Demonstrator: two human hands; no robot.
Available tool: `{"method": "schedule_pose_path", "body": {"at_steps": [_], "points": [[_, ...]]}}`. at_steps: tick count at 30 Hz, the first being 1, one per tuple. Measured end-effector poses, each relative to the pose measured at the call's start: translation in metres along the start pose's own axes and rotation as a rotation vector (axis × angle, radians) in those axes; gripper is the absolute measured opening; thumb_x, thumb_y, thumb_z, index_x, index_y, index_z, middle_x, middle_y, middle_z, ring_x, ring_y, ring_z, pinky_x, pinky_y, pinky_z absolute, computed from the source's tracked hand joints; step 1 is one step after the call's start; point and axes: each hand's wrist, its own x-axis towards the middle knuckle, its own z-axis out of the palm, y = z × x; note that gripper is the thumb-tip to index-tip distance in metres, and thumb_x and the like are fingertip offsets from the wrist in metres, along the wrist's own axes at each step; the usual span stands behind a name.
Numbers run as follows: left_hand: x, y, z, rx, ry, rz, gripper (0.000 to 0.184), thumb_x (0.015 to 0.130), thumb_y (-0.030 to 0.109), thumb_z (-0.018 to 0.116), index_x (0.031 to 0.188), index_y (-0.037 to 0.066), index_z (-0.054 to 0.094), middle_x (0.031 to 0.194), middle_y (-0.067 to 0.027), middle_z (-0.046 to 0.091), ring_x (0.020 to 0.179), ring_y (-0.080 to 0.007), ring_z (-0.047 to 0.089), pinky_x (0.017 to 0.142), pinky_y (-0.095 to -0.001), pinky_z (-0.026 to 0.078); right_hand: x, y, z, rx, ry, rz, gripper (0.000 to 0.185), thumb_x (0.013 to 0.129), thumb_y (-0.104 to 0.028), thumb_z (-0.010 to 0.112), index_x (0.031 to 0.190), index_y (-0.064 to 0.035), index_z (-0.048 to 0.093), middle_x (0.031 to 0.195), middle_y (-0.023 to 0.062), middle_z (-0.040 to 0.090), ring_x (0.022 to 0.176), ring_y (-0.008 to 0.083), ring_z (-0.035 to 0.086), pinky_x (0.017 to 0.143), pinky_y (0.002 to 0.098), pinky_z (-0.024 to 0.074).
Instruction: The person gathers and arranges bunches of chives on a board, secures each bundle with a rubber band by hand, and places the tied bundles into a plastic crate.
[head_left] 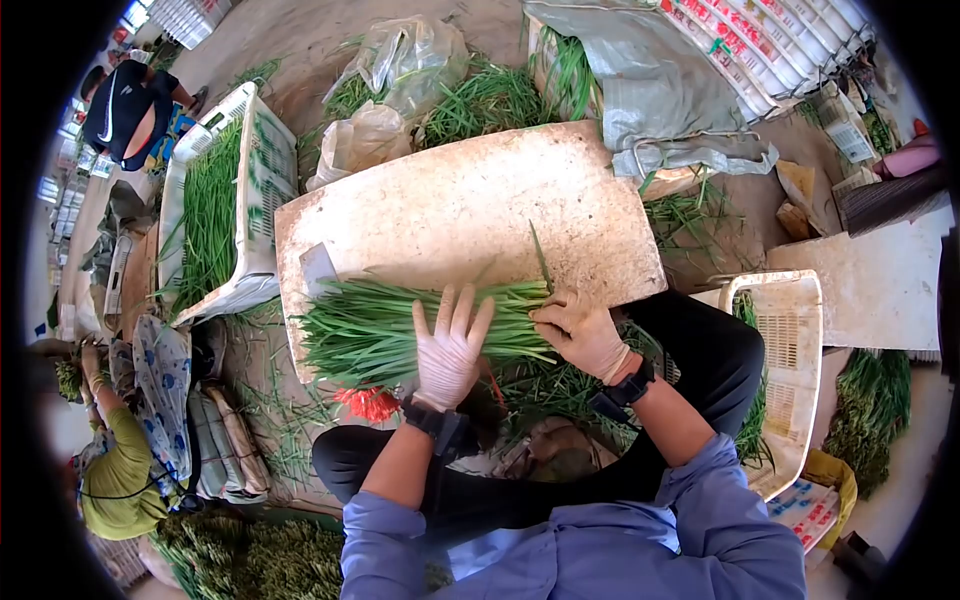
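The tabletop [450,220], a worn, stained board, lies before the person. Past its left edge stands a white crate [262,185] filled with greens [212,215]. The bundle of stalks [370,330] lies along the near edge, leafy tips by the near left corner, paler ends toward the right edge. The gloved left hand [448,362] rests across it, fingers spread, laid over rather than around it. The right hand [587,337], also gloved, has fingers curled at the paler ends; whether they pinch any stalks I cannot tell. Done well, the left palm would bear down lightly and evenly, avoiding bruises, while the right fingers level the ends. Red strands [368,403] show just beyond the near edge. One loose stalk [541,258] juts toward the far edge, best laid in line.
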Motion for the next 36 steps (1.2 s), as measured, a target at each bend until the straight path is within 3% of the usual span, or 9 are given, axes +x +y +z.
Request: {"method": "schedule_pose_path", "body": {"at_steps": [9, 13, 14, 17, 21, 24, 30, 33, 36], "points": [[0.009, -0.007, 0.003, -0.089, -0.002, -0.075, 0.108, 0.054, 0.027, 0.094, 0.151, 0.01, 0.05, 0.15, -0.0131, 0.052, 0.142, -0.0377, 0.046, 0.12, -0.0666, 0.028, 0.024, -0.007, -0.013, -0.214, -0.129, 0.035, 0.014, 0.089, -0.03, 0.075, 0.096, -0.0173, 0.077, 0.097, 0.0025, 0.07, 0.092, 0.0289, 0.067, 0.087, 0.0483, 0.0473], [0.013, -0.014, -0.012, -0.034, -0.055, -0.085, 0.109, 0.055, 0.037, 0.095, 0.152, 0.013, 0.05, 0.147, -0.0138, 0.052, 0.142, -0.0414, 0.044, 0.119, -0.0705, 0.027, 0.047, -0.056, -0.024, -0.354, -0.061, -0.021, 0.028, 0.089, -0.033, 0.076, 0.111, -0.0162, 0.073, 0.108, 0.0039, 0.069, 0.1, 0.0298, 0.065, 0.088, 0.0469, 0.0483], [0.012, -0.019, -0.018, -0.073, -0.094, -0.133, 0.11, 0.055, 0.041, 0.095, 0.152, 0.014, 0.05, 0.148, -0.0142, 0.052, 0.143, -0.0421, 0.043, 0.118, -0.0713, 0.026, 0.049, -0.064, -0.024, -0.321, -0.13, -0.055, 0.038, 0.088, -0.036, 0.077, 0.119, -0.0146, 0.07, 0.115, 0.0056, 0.068, 0.105, 0.03, 0.064, 0.091, 0.0481, 0.0486], [0.006, -0.038, -0.039, -0.121, -0.195, -0.249, 0.116, 0.054, 0.054, 0.097, 0.152, 0.015, 0.051, 0.151, -0.0158, 0.048, 0.148, -0.0455, 0.037, 0.118, -0.0739, 0.023, 0.052, -0.071, -0.012, -0.309, -0.208, -0.006, 0.042, 0.089, -0.037, 0.077, 0.122, -0.0131, 0.069, 0.117, 0.0063, 0.068, 0.106, 0.0301, 0.065, 0.095, 0.0507, 0.0483], [-0.005, -0.05, -0.052, -0.112, -0.199, -0.372, 0.116, 0.051, 0.055, 0.097, 0.149, 0.011, 0.054, 0.16, -0.0185, 0.041, 0.154, -0.0474, 0.029, 0.118, -0.0765, 0.021, 0.061, -0.066, -0.001, -0.478, -0.318, 0.012, 0.066, 0.084, -0.046, 0.08, 0.136, -0.0093, 0.063, 0.132, 0.0088, 0.064, 0.124, 0.0316, 0.06, 0.107, 0.056, 0.0442], [-0.011, -0.055, -0.051, -0.095, -0.198, -0.44, 0.118, 0.049, 0.059, 0.097, 0.147, 0.006, 0.055, 0.165, -0.0195, 0.037, 0.156, -0.0483, 0.025, 0.118, -0.0783, 0.02, 0.062, -0.077, 0.002, -0.538, -0.395, -0.118, 0.087, 0.079, -0.054, 0.083, 0.147, -0.0071, 0.055, 0.146, 0.012, 0.057, 0.14, 0.0323, 0.051, 0.117, 0.0582, 0.037], [-0.01, -0.059, -0.057, -0.038, -0.202, -0.528, 0.123, 0.048, 0.062, 0.096, 0.148, 0.005, 0.054, 0.166, -0.0201, 0.036, 0.157, -0.0475, 0.023, 0.118, -0.0789, 0.019, 0.075, -0.078, 0.028, -0.74, -0.616, -0.033, 0.113, 0.075, -0.065, 0.084, 0.16, -0.0073, 0.037, 0.158, 0.0122, 0.047, 0.148, 0.0314, 0.045, 0.124, 0.0604, 0.0302], [-0.008, -0.053, -0.061, -0.037, -0.063, -0.353, 0.13, 0.054, 0.06, 0.095, 0.16, 0.008, 0.04, 0.166, -0.0203, 0.036, 0.159, -0.0422, 0.024, 0.121, -0.0775, 0.016, 0.087, -0.06, 0.034, -0.714, -0.604, -0.027, 0.116, 0.071, -0.065, 0.086, 0.16, -0.0078, 0.037, 0.156, 0.0127, 0.049, 0.146, 0.0311, 0.047, 0.122, 0.0605, 0.0321], [0.0, -0.033, -0.047, -0.087, -0.053, -0.144, 0.121, 0.064, 0.054, 0.092, 0.162, 0.009, 0.037, 0.165, -0.0164, 0.039, 0.158, -0.0337, 0.031, 0.125, -0.07, 0.017, 0.095, -0.051, 0.033, -0.664, -0.661, -0.04, 0.115, 0.068, -0.063, 0.088, 0.158, -0.0074, 0.041, 0.155, 0.0148, 0.051, 0.143, 0.0335, 0.05, 0.123, 0.0584, 0.0318]]}}
